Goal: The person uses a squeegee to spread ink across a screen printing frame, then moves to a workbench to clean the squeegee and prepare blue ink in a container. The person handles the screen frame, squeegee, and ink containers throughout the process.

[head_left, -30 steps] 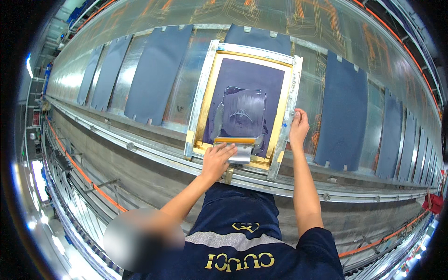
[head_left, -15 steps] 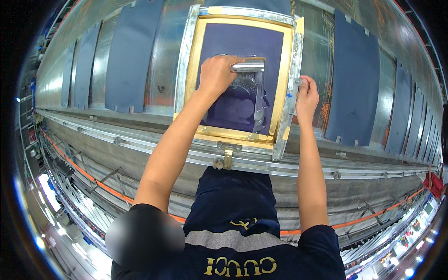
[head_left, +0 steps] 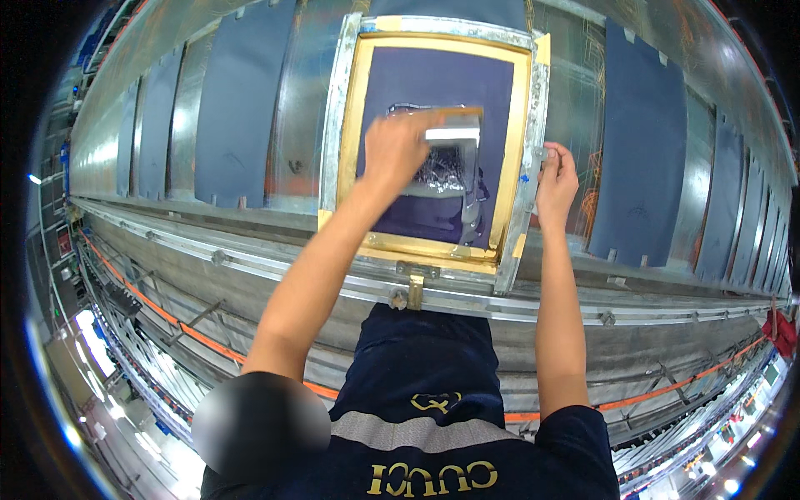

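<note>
My left hand (head_left: 395, 152), slightly smeared by motion, is wrapped round one end of a squeegee (head_left: 454, 132) with a shiny metal face. The squeegee lies across a dark purple printing screen (head_left: 442, 75), whose silvery frame (head_left: 536, 108) is lined with yellow tape. Glossy wet ink (head_left: 473, 208) lies on the mesh on the near side of the squeegee and along its right. At the frame's right side, my right hand (head_left: 557, 185) has its fingers bent and pinched at the outer edge, beside a small metal knob. The underside of the screen is hidden.
Dark blue-grey panels (head_left: 637, 150) lie in a row along the long metal table (head_left: 575, 108) on both sides of the frame. A metal rail (head_left: 275, 271) runs along the near edge, with a brass-coloured bracket (head_left: 416, 292) at the frame. A red cloth (head_left: 779, 333) hangs far right.
The squeegee's metal face has changed its tilt and the wet ink just below it has a different shape. The whole view has shifted slightly. My right hand stays at the frame's edge.
</note>
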`<state>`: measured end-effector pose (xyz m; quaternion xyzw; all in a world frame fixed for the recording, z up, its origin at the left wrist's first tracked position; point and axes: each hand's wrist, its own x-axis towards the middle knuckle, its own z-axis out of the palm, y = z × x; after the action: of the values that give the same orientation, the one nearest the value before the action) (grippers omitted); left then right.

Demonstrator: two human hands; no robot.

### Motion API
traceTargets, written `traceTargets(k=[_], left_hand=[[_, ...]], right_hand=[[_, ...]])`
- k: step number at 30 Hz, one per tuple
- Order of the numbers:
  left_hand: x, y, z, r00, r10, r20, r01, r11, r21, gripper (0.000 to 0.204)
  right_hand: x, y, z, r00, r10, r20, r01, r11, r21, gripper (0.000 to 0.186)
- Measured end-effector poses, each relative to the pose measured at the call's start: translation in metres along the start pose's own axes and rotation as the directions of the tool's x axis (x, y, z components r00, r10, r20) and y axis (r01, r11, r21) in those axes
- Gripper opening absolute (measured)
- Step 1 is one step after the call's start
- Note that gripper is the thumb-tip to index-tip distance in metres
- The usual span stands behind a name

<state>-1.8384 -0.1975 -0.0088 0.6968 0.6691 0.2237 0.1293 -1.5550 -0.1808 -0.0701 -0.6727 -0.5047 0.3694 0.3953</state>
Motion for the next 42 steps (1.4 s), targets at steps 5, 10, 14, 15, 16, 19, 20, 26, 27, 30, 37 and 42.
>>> traceTargets(k=[5,10,14,15,16,19,20,26,27,30,37,42], left_hand=[[-0.049,0.004,0.011,0.998,0.068,0.004,-0.068,0.991,0.116,0.041],[-0.129,0.027,-0.020,0.993,0.068,0.099,-0.076,0.994,0.082,0.046],[-0.046,0.013,-0.014,0.998,0.030,-0.047,-0.032,0.999,-0.041,0.045],[-0.018,0.013,-0.015,0.999,-0.039,-0.017,0.039,0.999,-0.016,0.036],[0.000,0.008,-0.014,0.998,-0.048,-0.045,0.048,0.999,-0.012,0.032],[0.002,0.004,-0.002,1.000,0.011,-0.004,-0.010,0.992,0.124,0.039],[-0.011,0.007,0.000,0.999,0.034,0.008,-0.035,0.992,0.121,0.039],[-0.145,0.037,-0.016,0.982,0.119,0.147,-0.140,0.980,0.143,0.052],[-0.156,0.037,-0.021,0.974,0.124,0.189,-0.146,0.983,0.108,0.056],[-0.170,0.030,-0.024,0.970,0.150,0.190,-0.165,0.984,0.065,0.059],[-0.193,-0.013,-0.098,0.972,0.124,0.199,-0.117,0.992,-0.047,0.066],[-0.210,-0.129,-0.166,0.976,0.056,0.212,-0.057,0.998,-0.003,0.068]], right_hand=[[-0.004,-0.007,-0.004,0.998,0.052,0.027,-0.054,0.995,0.080,0.026],[-0.007,-0.019,-0.009,0.999,0.046,-0.018,-0.047,0.999,-0.012,0.024],[0.002,-0.012,-0.008,0.999,0.030,-0.026,-0.031,0.999,-0.022,0.023],[0.000,-0.010,-0.007,0.999,0.030,-0.028,-0.031,0.999,-0.023,0.023],[-0.003,-0.010,-0.004,0.999,0.027,-0.019,-0.027,1.000,-0.007,0.023],[-0.001,-0.011,-0.005,1.000,0.012,-0.007,-0.011,0.999,0.031,0.023],[-0.003,-0.010,-0.007,1.000,0.005,-0.004,-0.004,0.999,0.040,0.023],[-0.010,-0.019,-0.011,1.000,0.014,0.016,-0.015,0.997,0.071,0.022],[-0.007,-0.018,-0.013,1.000,0.007,0.021,-0.009,0.996,0.089,0.022],[-0.004,-0.022,-0.011,0.999,-0.041,0.025,0.039,0.996,0.077,0.021],[-0.034,-0.106,0.012,0.990,-0.141,-0.013,0.141,0.989,0.034,0.022],[-0.084,-0.151,0.147,0.986,-0.164,-0.022,0.166,0.979,0.114,0.022]])
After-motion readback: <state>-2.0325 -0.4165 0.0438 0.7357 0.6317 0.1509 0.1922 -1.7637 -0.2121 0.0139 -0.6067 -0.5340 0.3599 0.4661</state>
